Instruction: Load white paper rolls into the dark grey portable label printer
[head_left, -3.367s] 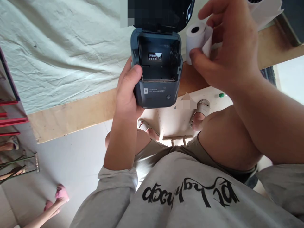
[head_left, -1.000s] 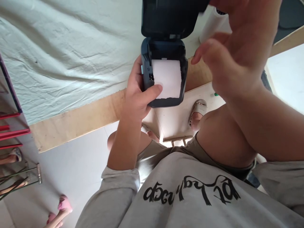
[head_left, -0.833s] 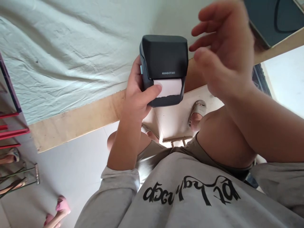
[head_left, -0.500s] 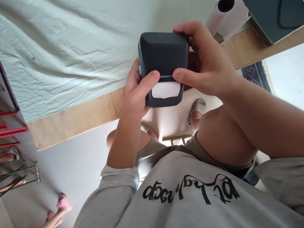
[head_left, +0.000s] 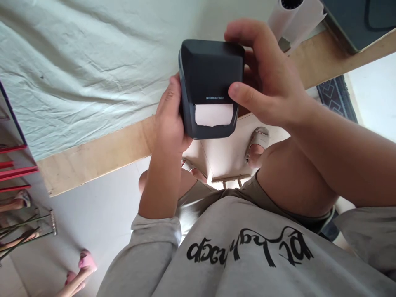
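A dark label printer (head_left: 212, 70) marked NIIMBOT is held up above the table's front edge, in the middle of the head view. White label paper (head_left: 214, 114) shows in the slot at its near end. My left hand (head_left: 171, 119) grips the printer's left side, thumb along that side and the other fingers hidden beneath. My right hand (head_left: 266, 78) is at the right side, its thumb tip on the top cover near the lettering and its index finger by the far right corner. The remaining right fingers are partly hidden behind the printer.
A pale green cloth (head_left: 93, 74) covers the table, leaving a bare wooden edge (head_left: 102, 159). At the back right are a white roll (head_left: 284, 18) and a dark flat case (head_left: 359, 24). Red bars (head_left: 18, 173) and another person's pink slippers (head_left: 88, 260) are at left.
My left thumb has moved off the printer's top to its left side. My right hand has loosened slightly, its index finger lifting a little. The printer has barely shifted.
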A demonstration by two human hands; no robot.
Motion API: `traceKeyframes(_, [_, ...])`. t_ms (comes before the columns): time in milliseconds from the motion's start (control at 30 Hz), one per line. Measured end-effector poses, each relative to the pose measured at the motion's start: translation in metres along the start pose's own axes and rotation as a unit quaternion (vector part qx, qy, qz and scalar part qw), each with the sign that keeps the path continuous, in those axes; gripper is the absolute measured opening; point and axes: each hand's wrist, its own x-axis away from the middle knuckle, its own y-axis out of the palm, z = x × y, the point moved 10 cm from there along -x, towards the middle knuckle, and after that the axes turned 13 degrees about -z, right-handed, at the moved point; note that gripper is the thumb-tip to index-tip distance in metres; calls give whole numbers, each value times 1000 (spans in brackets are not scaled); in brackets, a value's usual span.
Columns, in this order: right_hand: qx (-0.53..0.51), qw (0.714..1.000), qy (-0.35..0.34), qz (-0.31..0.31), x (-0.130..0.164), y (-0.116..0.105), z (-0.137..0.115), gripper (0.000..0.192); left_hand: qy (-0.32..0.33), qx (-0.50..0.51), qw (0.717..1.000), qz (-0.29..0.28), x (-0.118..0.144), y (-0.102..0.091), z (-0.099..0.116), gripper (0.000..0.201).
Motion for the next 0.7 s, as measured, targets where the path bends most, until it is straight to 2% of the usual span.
traceKeyframes(133, [61,997,-37,-33,0,6,-10,73,11,-34,999,13,1,-7,4,33])
traceKeyframes(300, [53,998,-30,-34,0,3,-14,78,21,-53,998,36,3,-12,8,32])
traceKeyframes(367, [57,998,-9,-16,2,-3,-15,76,22,-44,998,33,2,-11,8,30])
traceKeyframes(500, [109,992,22,59,7,-25,-21,65,22,-41,998,29,1,-10,8,28])
traceKeyframes(567, [112,992,-3,62,6,-27,-29,62,20,-48,998,35,3,-12,8,29])
traceKeyframes(700, [136,989,-46,27,2,-19,-38,62,10,-40,998,43,5,-14,7,23])
